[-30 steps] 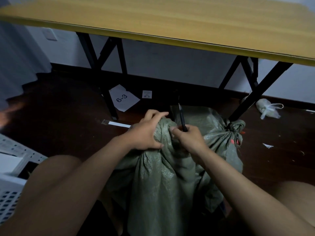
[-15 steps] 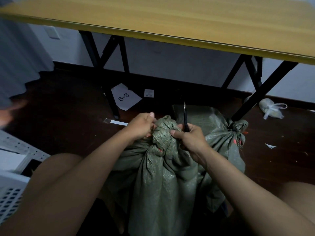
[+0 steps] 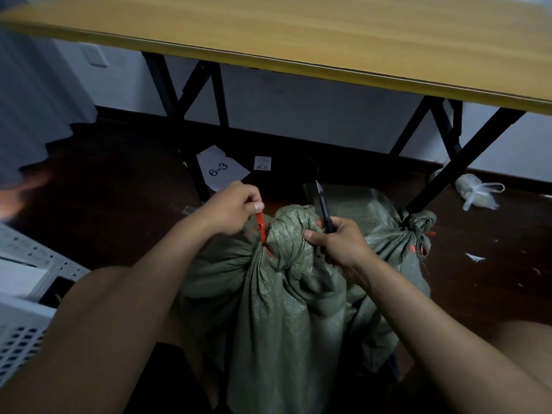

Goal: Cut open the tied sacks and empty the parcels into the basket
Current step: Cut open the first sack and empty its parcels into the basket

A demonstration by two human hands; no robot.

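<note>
A yellow-topped folding table (image 3: pixel 328 40) fills the upper view, its black legs standing beyond the fingers. Below it, on a dark floor, a green woven sack (image 3: pixel 277 294) stands upright between the person's bare forearms, its neck bunched and bound with a red plastic tie (image 3: pixel 261 227). A second green sack (image 3: pixel 397 234), also knotted and red-tied, sits just past the right knuckles. A white perforated basket (image 3: pixel 21 333) lies well to the left of the left wrist; no parcels can be seen in it from here.

The left hand (image 3: pixel 230 209) has thumb and fingertip pressed together, pinching the free tail of the red tie and drawing it up from the neck. The right hand (image 3: pixel 340 245) has its fingers curled around a slim utility knife (image 3: pixel 324 209), blade pointing up and away, while its thumb presses the gathered sack top.

Progress, as judged here: early (both sacks appear still sealed). The cutting, opening and emptying all seem to remain.

A paper marked "6-3" (image 3: pixel 222 168) lies beyond the left fingers.
</note>
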